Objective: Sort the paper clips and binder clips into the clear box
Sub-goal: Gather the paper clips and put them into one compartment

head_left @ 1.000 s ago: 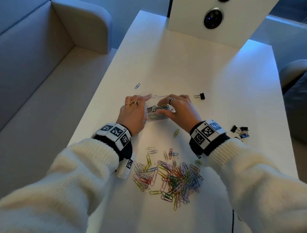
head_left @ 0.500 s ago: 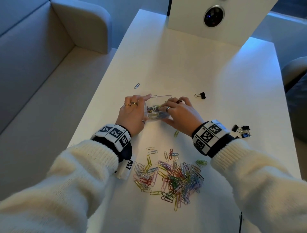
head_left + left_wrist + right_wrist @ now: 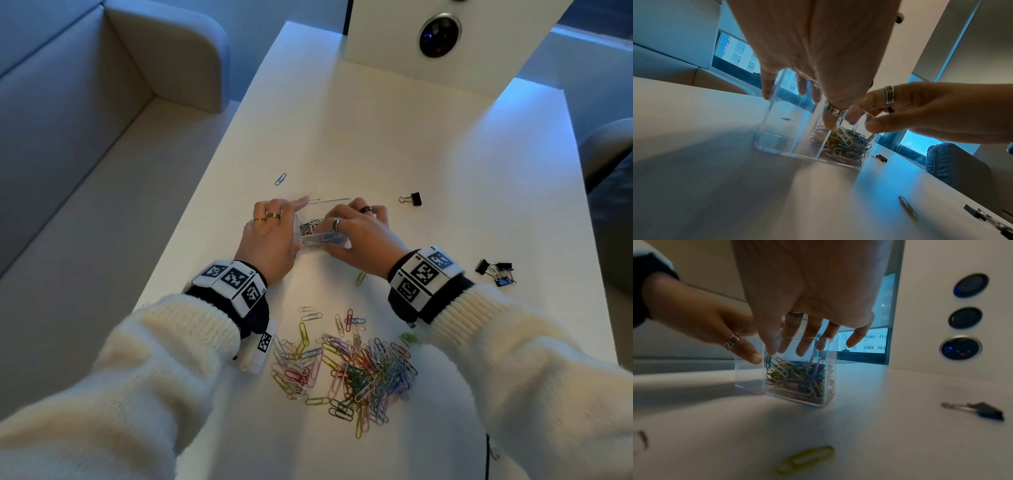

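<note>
Your left hand (image 3: 270, 236) steadies the clear box (image 3: 813, 142) at frame centre; right-hand fingers (image 3: 803, 344), spread and empty, hover directly above its filled right compartment. Loose paper clips (image 3: 346, 370) lie below on the worktop (image 3: 376, 144).

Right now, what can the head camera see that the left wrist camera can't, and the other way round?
Only the head view shows the big pile of paper clips near the person and the lone blue clip. Only the left wrist view shows the clear box's divider, with one compartment empty and the other holding clips. Both show the left hand and right hand at the box, and a black binder clip beyond it.
</note>
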Available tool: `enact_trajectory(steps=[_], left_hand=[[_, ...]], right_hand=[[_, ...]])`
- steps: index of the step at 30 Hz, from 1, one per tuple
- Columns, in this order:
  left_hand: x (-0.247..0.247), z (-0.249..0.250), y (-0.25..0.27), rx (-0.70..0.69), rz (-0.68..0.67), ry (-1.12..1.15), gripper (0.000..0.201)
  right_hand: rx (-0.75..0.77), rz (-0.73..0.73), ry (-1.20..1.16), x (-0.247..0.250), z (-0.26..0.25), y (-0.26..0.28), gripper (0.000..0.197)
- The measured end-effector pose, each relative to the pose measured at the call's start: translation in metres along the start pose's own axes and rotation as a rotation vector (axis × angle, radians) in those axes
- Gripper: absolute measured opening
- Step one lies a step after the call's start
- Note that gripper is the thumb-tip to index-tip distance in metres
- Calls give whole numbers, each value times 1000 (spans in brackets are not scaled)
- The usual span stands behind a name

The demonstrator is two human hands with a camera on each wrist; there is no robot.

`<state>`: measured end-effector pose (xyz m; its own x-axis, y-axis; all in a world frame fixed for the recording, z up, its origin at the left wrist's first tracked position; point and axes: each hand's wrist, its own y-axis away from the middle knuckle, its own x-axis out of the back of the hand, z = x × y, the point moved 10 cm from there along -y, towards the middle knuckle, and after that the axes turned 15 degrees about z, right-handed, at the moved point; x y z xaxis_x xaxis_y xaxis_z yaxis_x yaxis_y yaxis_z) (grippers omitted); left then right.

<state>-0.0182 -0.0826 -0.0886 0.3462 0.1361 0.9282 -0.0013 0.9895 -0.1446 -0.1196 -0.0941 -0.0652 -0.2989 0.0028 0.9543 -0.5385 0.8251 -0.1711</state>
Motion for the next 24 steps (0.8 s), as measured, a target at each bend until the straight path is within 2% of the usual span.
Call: enact_trajectory(steps=[3, 7, 10, 14, 20, 24], left_hand=[[0, 0, 0, 8, -11, -1, 77], [1, 1, 1, 9, -9, -13, 75], [1, 0, 1, 10, -6, -15, 76], [1, 1, 0, 2, -6, -23, 78], [2, 1, 1, 7, -2, -12, 77], [1, 1, 1, 10, -4, -3, 78]], right_hand=[[-65, -22, -134, -6, -5, -5, 28], [-77, -92, -6, -15, 0, -7, 28], [-14, -35, 76, -3, 2, -7, 26], [-42, 114, -59, 23, 7, -7, 27], [123, 57, 194, 14, -1, -1, 30], [-15, 44, 72, 15, 8, -7, 30]])
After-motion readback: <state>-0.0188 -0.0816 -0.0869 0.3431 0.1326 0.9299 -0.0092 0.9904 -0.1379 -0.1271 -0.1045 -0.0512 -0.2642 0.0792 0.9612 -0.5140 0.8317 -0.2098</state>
